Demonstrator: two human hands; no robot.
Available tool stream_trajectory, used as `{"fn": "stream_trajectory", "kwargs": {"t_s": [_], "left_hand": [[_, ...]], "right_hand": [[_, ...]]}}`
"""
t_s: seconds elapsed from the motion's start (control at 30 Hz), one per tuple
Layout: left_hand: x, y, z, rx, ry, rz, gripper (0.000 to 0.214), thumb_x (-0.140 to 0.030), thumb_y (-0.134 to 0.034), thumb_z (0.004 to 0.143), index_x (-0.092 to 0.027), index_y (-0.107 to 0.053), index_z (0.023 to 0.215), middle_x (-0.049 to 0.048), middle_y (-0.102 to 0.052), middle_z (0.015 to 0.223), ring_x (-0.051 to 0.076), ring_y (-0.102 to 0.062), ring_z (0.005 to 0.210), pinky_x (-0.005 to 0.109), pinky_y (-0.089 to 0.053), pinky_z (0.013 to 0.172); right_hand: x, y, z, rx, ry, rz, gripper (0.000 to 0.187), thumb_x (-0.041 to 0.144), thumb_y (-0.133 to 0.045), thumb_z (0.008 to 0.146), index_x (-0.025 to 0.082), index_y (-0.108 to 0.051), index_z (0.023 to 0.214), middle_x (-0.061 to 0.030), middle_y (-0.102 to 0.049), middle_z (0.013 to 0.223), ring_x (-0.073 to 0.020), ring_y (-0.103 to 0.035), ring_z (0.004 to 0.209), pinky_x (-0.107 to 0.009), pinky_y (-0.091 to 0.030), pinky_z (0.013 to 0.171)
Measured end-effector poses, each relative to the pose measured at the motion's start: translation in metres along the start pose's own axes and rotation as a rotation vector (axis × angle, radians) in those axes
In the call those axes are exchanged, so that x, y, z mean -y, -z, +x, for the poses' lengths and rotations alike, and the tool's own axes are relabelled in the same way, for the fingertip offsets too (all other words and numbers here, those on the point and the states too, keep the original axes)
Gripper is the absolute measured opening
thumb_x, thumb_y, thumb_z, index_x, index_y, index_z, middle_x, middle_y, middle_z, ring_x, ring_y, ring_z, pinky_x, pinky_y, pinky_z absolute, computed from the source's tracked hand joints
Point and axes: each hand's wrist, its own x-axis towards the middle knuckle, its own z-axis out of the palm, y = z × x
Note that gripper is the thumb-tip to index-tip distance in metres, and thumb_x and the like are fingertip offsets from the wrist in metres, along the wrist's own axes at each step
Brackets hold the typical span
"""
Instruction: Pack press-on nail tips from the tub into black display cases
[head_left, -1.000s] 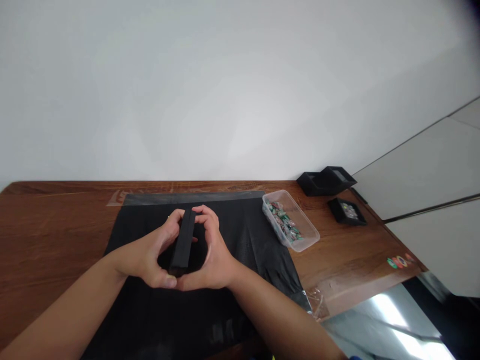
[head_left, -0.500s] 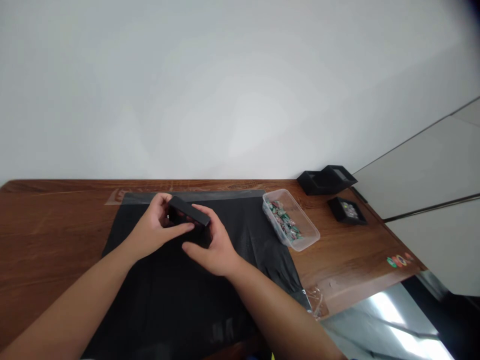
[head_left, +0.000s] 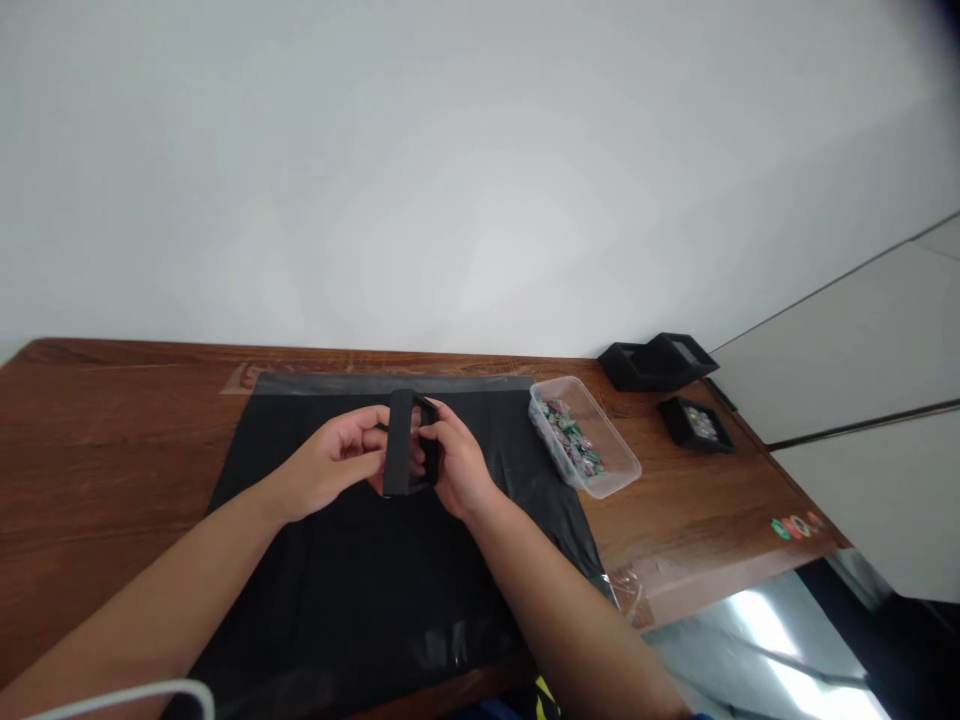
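Above the black sheet (head_left: 337, 590), a small black rectangular box frame (head_left: 398, 445) is held up on its edge, with an opening visible through its right side. My right hand (head_left: 463, 462) grips its right side, thumb and fingers closed at the rim. From the left, my left hand (head_left: 339, 462) is closed on the frame, its thumb along the near side and its fingertips partly hidden behind it. Inside the frame, parts of the fingers show through; whether anything else is in it I cannot tell.
A clear plastic tub (head_left: 611, 465) with many small colourful packets stands to the right. Beyond it are stacked black boxes (head_left: 652, 365) and a black box with pale contents (head_left: 679, 428). Round stickers (head_left: 796, 526) mark the table's right edge. A white cable (head_left: 150, 690) crosses the lower left.
The black box frame has turned from a slanted, near-level pose to standing on edge. My right hand has closed on its right side. A white cable has come into view at lower left.
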Motion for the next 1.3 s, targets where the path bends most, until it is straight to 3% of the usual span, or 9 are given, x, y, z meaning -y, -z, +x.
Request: {"fn": "stream_trajectory", "kwargs": {"t_s": [0.1,0.23,0.4,0.6,0.7,0.8,0.93,1.13,1.3], "left_hand": [[-0.004,0.004,-0.002,0.053,-0.003,-0.060,0.030,-0.038,-0.075,0.085,-0.017,-0.066,0.105,0.0052,-0.074,0.082,0.020,-0.070,0.076,0.030,-0.056,0.067],[-0.004,0.008,-0.004,0.072,-0.055,0.007,0.029,-0.038,-0.080,0.082,-0.017,-0.070,0.099,0.0025,-0.072,0.078,0.014,-0.065,0.068,0.026,-0.053,0.068],[-0.010,0.004,-0.009,0.016,-0.104,0.250,0.019,-0.029,-0.083,0.078,-0.018,-0.070,0.083,0.0006,-0.071,0.079,0.013,-0.064,0.071,0.024,-0.053,0.070],[-0.017,-0.004,-0.011,-0.128,-0.134,0.443,0.014,-0.029,-0.080,0.078,-0.017,-0.072,0.080,0.0014,-0.073,0.076,0.014,-0.066,0.067,0.026,-0.055,0.067],[-0.015,-0.006,-0.008,-0.181,-0.122,0.470,0.013,-0.028,-0.076,0.079,-0.017,-0.071,0.077,0.0021,-0.072,0.075,0.014,-0.066,0.066,0.024,-0.054,0.064],[-0.014,-0.007,-0.006,-0.163,-0.106,0.436,0.015,-0.031,-0.075,0.079,-0.017,-0.071,0.082,0.0026,-0.072,0.079,0.014,-0.066,0.070,0.025,-0.053,0.066],[-0.016,-0.009,-0.005,-0.085,-0.036,0.391,0.023,-0.038,-0.076,0.081,-0.017,-0.068,0.086,-0.0014,-0.066,0.069,0.011,-0.058,0.062,0.022,-0.047,0.060],[-0.021,-0.014,-0.010,-0.024,-0.039,0.598,0.022,-0.035,-0.072,0.082,-0.019,-0.061,0.074,-0.0062,-0.053,0.063,0.008,-0.045,0.056,0.019,-0.036,0.052],[-0.023,-0.003,-0.016,-0.083,-0.088,0.902,0.045,-0.039,-0.058,0.092,-0.018,-0.043,0.056,-0.0067,-0.033,0.053,0.008,-0.031,0.052,0.023,-0.027,0.051]], "right_hand": [[-0.002,-0.001,-0.001,0.022,0.010,-0.048,0.043,0.021,-0.061,0.069,0.022,-0.063,0.112,0.0020,-0.064,0.082,-0.0110,-0.050,0.056,-0.023,-0.043,0.049],[-0.001,-0.002,-0.004,0.070,0.033,-0.168,0.050,0.027,-0.066,0.076,0.028,-0.060,0.126,-0.0004,-0.070,0.100,-0.0170,-0.065,0.078,-0.032,-0.057,0.072],[-0.004,0.000,-0.005,0.177,0.100,-0.251,0.062,0.038,-0.071,0.085,0.034,-0.048,0.142,-0.0005,-0.071,0.109,-0.0202,-0.070,0.097,-0.040,-0.059,0.092],[-0.024,0.006,-0.002,0.208,0.269,-0.458,0.062,0.045,-0.072,0.087,0.032,-0.050,0.144,-0.0011,-0.068,0.099,-0.0145,-0.065,0.075,-0.033,-0.059,0.075],[-0.032,0.005,-0.005,0.211,0.337,-0.517,0.067,0.035,-0.079,0.079,0.028,-0.053,0.141,0.0011,-0.068,0.087,-0.0168,-0.066,0.079,-0.036,-0.058,0.081],[-0.032,0.003,-0.009,0.181,0.380,-0.561,0.049,0.027,-0.079,0.074,0.026,-0.064,0.120,0.0007,-0.069,0.086,-0.0190,-0.068,0.085,-0.036,-0.057,0.085],[-0.023,0.001,-0.011,0.007,0.366,-0.595,0.027,0.021,-0.073,0.070,0.023,-0.062,0.094,0.0052,-0.061,0.071,-0.0115,-0.055,0.061,-0.024,-0.046,0.060],[-0.018,0.000,-0.012,-0.125,0.394,-0.636,0.021,0.021,-0.064,0.070,0.023,-0.052,0.087,0.0085,-0.050,0.062,-0.0089,-0.042,0.052,-0.022,-0.032,0.051],[-0.015,-0.002,-0.020,-0.180,0.506,-0.925,0.017,0.025,-0.063,0.081,0.024,-0.046,0.082,0.0113,-0.033,0.057,-0.0081,-0.030,0.050,-0.024,-0.027,0.052]]}}
